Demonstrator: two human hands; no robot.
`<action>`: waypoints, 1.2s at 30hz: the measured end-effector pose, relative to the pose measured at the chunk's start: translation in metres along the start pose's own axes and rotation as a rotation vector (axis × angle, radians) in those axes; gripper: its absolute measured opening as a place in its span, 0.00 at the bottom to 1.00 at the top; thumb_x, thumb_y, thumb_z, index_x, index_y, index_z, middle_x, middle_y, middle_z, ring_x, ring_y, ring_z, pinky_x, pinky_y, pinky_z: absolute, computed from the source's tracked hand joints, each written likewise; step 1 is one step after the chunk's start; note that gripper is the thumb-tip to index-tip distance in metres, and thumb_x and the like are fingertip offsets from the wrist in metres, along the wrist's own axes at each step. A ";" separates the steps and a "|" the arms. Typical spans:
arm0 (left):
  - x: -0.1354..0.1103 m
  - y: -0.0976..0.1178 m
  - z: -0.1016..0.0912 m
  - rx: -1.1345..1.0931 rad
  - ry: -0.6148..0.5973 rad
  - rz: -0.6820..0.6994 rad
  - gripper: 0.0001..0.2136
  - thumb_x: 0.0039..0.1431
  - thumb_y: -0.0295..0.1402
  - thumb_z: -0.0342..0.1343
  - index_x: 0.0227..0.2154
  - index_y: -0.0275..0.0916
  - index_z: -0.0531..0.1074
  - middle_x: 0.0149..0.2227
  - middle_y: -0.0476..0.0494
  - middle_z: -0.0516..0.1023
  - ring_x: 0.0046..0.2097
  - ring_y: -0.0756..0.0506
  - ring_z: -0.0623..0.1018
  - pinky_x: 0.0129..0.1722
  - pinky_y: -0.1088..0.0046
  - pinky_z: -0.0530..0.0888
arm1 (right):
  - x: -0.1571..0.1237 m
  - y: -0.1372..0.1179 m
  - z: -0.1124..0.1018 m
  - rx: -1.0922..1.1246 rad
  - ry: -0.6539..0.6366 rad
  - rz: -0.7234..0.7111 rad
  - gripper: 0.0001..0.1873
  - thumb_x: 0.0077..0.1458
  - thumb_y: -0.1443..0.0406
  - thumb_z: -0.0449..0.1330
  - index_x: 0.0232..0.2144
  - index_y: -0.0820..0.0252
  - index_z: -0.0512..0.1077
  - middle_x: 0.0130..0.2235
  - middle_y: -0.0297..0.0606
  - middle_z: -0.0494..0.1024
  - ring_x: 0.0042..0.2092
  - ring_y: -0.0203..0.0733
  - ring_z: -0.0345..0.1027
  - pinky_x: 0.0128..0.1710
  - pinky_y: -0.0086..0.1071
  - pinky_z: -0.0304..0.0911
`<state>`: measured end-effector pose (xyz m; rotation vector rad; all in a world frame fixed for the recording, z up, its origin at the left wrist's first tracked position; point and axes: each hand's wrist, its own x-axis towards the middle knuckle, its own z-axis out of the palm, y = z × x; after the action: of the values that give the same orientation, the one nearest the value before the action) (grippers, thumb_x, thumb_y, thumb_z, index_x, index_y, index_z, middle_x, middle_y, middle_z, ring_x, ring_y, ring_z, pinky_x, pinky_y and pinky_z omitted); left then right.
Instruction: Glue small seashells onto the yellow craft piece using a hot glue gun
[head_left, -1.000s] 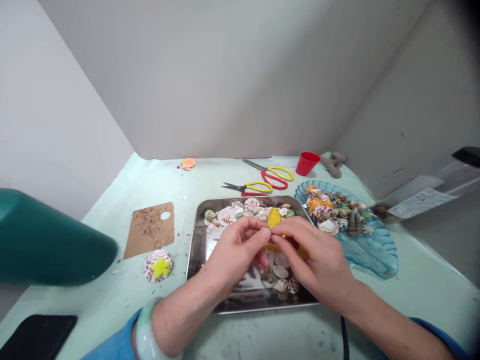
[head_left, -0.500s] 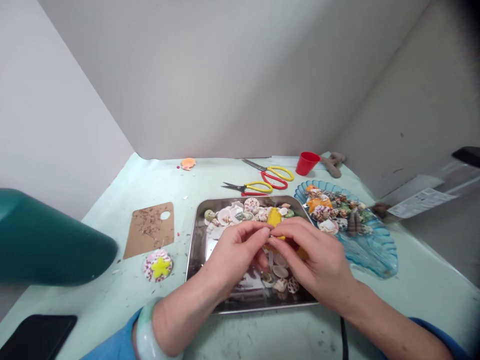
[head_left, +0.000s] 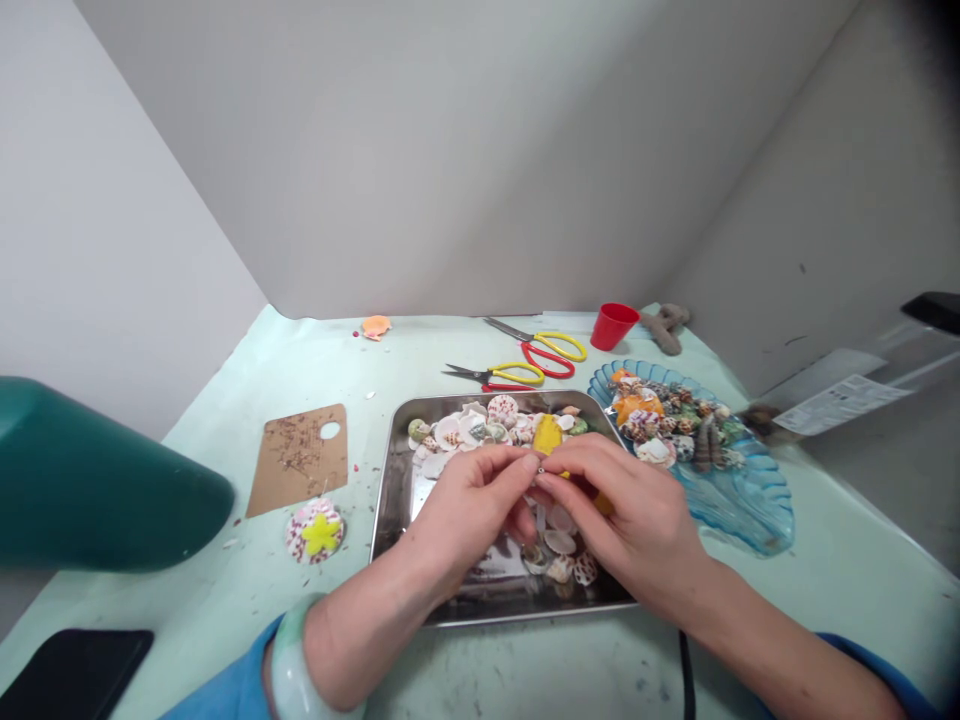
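Over a metal tray [head_left: 386,500] of seashells, my left hand [head_left: 480,500] and my right hand [head_left: 637,520] meet fingertip to fingertip. Both are closed in a pinch. A tiny greyish thing [head_left: 541,469] with a dark spot shows between the fingertips, too small to name. Shells [head_left: 450,430] lie along the tray's far side, and more shells [head_left: 560,568] sit below my hands. A yellow piece [head_left: 548,434] lies just beyond my fingers, partly hidden by my right hand.
Two pairs of scissors [head_left: 517,375] and a red cup [head_left: 614,327] stand behind the tray. A blue shell-shaped dish [head_left: 750,515] holds shells at right. To the left are brown cardboard [head_left: 300,450], a shell with a yellow flower [head_left: 321,536] and a large green object [head_left: 97,480].
My hands hold almost the same place and pinch. The tiny greyish thing between the fingertips shows slightly differently and a little higher. Nothing else has visibly moved.
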<state>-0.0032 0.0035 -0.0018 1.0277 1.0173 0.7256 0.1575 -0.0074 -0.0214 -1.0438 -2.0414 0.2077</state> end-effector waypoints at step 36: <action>0.003 -0.005 0.000 -0.005 -0.027 0.017 0.14 0.56 0.40 0.53 0.35 0.33 0.74 0.16 0.51 0.69 0.20 0.53 0.68 0.24 0.77 0.66 | -0.003 0.004 0.000 0.014 -0.083 0.003 0.05 0.59 0.71 0.52 0.35 0.59 0.67 0.35 0.38 0.72 0.36 0.35 0.66 0.35 0.30 0.63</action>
<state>-0.0022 0.0041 -0.0073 1.0399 0.9843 0.7266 0.1611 -0.0070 -0.0257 -1.0457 -2.1091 0.2704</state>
